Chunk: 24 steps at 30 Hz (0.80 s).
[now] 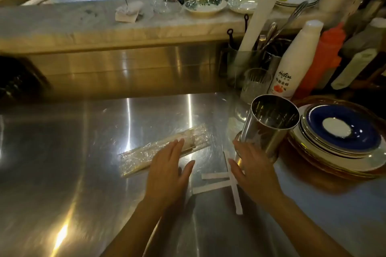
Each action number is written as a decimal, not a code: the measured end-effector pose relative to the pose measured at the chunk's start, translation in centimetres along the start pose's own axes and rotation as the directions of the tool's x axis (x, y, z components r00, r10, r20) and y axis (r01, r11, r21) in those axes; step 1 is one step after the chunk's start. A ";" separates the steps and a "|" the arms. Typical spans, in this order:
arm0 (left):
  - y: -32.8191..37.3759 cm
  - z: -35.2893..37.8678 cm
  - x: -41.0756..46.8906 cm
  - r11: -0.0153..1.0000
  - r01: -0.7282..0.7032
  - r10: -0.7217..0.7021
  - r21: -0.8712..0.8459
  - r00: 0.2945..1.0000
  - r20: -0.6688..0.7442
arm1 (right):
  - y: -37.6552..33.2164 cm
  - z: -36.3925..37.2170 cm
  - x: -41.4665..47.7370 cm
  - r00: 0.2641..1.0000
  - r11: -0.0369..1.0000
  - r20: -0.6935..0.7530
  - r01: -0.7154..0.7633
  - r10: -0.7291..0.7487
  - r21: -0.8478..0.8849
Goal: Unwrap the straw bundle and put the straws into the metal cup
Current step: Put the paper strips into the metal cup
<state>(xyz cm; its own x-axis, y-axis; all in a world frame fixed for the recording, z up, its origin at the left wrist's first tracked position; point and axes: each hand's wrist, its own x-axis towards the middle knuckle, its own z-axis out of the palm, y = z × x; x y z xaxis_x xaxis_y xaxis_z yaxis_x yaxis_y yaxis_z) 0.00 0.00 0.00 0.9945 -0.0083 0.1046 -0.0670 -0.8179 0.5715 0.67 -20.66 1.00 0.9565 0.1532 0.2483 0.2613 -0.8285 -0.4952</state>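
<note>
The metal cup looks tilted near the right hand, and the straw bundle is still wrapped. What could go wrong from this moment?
1. The metal cup leans beside the right hand, close to the stacked plates. It may tip or knock them.
2. The straw bundle is still in clear film under the left hand. Pulling hard could scatter straws over the steel counter.
3. Three loose wrapped straws lie crossed between the hands. A sweep of a hand may push them away.

Surface [83, 152]: silver steel, glare streaks. Metal cup [269, 129]: silver, mirror finish. Straw bundle [163, 152]: pale straws, clear wrap. Loose straws [217, 185]: white. Right plate stack [342, 131]: blue, white centre. Bottles: white [296, 62], orange [325, 56]. Far bowl [205, 5]: white, green leaf pattern.
</note>
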 end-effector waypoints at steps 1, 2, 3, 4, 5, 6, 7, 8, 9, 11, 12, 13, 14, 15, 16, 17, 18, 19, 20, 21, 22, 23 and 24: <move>-0.4 0.4 -0.1 1.000 -0.011 0.011 -0.008 1.000 0.016 | 0.3 0.6 -0.1 0.998 0.999 0.039 -0.044 0.044 0.000; -0.9 0.8 -0.1 0.999 -0.042 0.042 -0.004 0.999 0.015 | 0.4 0.9 -0.1 0.994 0.996 0.071 -0.086 0.086 -0.003; -1.6 1.4 -0.2 0.998 -0.056 0.056 0.008 0.998 0.023 | 0.9 1.5 -0.3 0.989 0.994 0.095 -0.110 0.111 -0.016; -2.3 1.9 -0.4 0.998 -0.056 0.055 0.027 0.997 0.050 | 1.1 1.9 -0.5 0.979 0.989 0.137 -0.147 0.149 -0.021; -3.0 2.5 -0.4 0.996 -0.055 0.051 0.064 0.996 0.074 | 1.4 2.4 -0.4 0.974 0.986 0.152 -0.162 0.165 -0.032; -3.6 3.1 -0.6 0.991 -0.066 0.054 0.120 0.993 0.100 | 1.6 2.8 -0.4 0.970 0.983 0.162 -0.176 0.182 -0.050; -4.2 3.6 -0.7 0.980 -0.082 0.061 0.180 0.991 0.120 | 1.8 3.1 -0.2 0.966 0.980 0.169 -0.187 0.196 -0.069; -4.6 4.0 -0.9 0.969 -0.103 0.075 0.224 0.989 0.131 | 2.0 3.4 0.0 0.960 0.976 0.181 -0.201 0.214 -0.089; -4.9 4.4 -1.0 0.961 -0.120 0.089 0.249 0.987 0.134 | 2.1 3.6 0.2 0.949 0.968 0.202 -0.222 0.242 -0.115; -5.0 4.7 -1.1 0.954 -0.132 0.102 0.268 0.987 0.122 | 2.2 4.1 0.5 0.923 0.952 0.244 -0.269 0.298 -0.145; -5.0 4.7 -1.1 0.954 -0.133 0.105 0.270 0.988 0.114 | 2.2 4.4 0.7 0.914 0.946 0.252 -0.288 0.318 -0.149; -5.0 4.7 -1.0 0.952 -0.133 0.107 0.274 0.989 0.107 | 2.3 4.6 0.9 0.905 0.939 0.257 -0.307 0.338 -0.151; -5.1 4.7 -1.1 0.952 -0.132 0.108 0.276 0.989 0.101 | 2.3 4.8 1.1 0.896 0.932 0.260 -0.329 0.360 -0.155; -5.2 4.7 -1.1 0.954 -0.130 0.106 0.272 0.989 0.099 | 2.3 4.9 1.4 0.887 0.924 0.263 -0.347 0.379 -0.161; -5.2 4.7 -1.1 0.957 -0.126 0.104 0.263 0.990 0.098 | 2.3 5.0 1.7 0.880 0.919 0.268 -0.358 0.391 -0.166; -5.2 4.6 -1.2 0.959 -0.123 0.100 0.257 0.990 0.099 | 2.4 5.1 1.9 0.876 0.917 0.273 -0.362 0.397 -0.170; -5.2 4.6 -1.2 0.960 -0.122 0.098 0.253 0.990 0.104 | 2.4 5.1 2.2 0.874 0.917 0.281 -0.358 0.395 -0.176; -5.2 4.6 -1.2 0.962 -0.120 0.096 0.246 0.990 0.107 | 2.5 5.0 2.5 0.876 0.920 0.289 -0.343 0.386 -0.189; -5.2 4.7 -1.1 0.964 -0.116 0.093 0.237 0.990 0.107 | 2.6 4.9 2.7 0.879 0.925 0.299 -0.322 0.371 -0.201; -5.2 4.7 -1.1 0.967 -0.112 0.089 0.231 0.990 0.105 | 2.6 4.8 2.9 0.885 0.933 0.310 -0.294 0.348 -0.207; -5.3 4.7 -1.1 0.968 -0.109 0.088 0.227 0.991 0.101 | 2.7 4.7 3.2 0.892 0.944 0.323 -0.261 0.317 -0.203; -5.3 4.8 -1.2 0.968 -0.108 0.087 0.225 0.991 0.099 | 2.7 4.5 3.4 0.897 0.955 0.343 -0.226 0.280 -0.191; -5.4 4.8 -1.2 0.968 -0.108 0.086 0.226 0.991 0.101 | 2.6 4.2 3.7 0.895 0.965 0.370 -0.196 0.248 -0.173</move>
<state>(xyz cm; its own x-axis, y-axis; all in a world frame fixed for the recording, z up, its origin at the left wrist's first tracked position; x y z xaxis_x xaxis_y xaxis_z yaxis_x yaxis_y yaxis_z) -0.40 1.64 -7.12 0.9880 -0.1371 0.0709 -0.1535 -0.9212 0.3577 5.41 -20.01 -2.88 0.9692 0.1313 -0.2085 0.0426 -0.9228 -0.3828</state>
